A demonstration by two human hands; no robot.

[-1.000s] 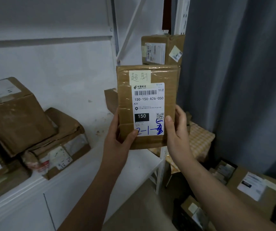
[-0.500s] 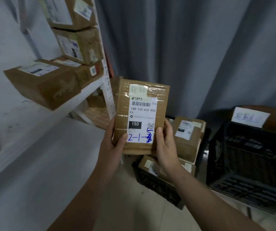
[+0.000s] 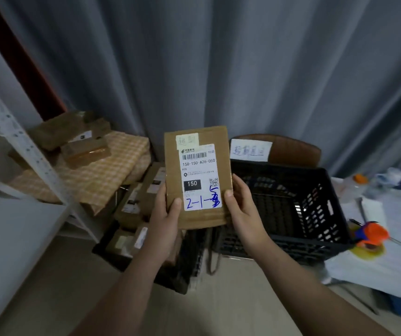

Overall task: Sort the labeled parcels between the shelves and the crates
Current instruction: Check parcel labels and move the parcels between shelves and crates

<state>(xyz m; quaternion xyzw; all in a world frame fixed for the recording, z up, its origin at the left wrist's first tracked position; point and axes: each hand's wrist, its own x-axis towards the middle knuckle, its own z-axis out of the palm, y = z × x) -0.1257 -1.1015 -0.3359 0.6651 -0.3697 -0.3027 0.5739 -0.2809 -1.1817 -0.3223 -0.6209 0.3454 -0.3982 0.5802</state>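
Left hand (image 3: 168, 214) and right hand (image 3: 240, 209) grip the lower side edges of the parcel (image 3: 173, 166). The thumbs are curled onto its labeled front and the fingers are behind. The parcel is held upright in the air, overlapping the left edge of the black crate (image 3: 315, 209). Left of it, a second crate (image 3: 108, 251) holds boxes (image 3: 134, 204). A grey curtain (image 3: 218, 69) hangs behind.

Two hands hold a labelled parcel upright in front of the crates.

The left hand (image 3: 166, 217) and right hand (image 3: 241, 209) grip the lower sides of the brown parcel (image 3: 173, 163), thumbs on its front. Its white label (image 3: 200, 177) shows "2-1" in blue pen. Behind it on the floor stand a black crate (image 3: 291, 246) and a second crate (image 3: 175, 280) holding parcels, before a grey curtain (image 3: 218, 69).
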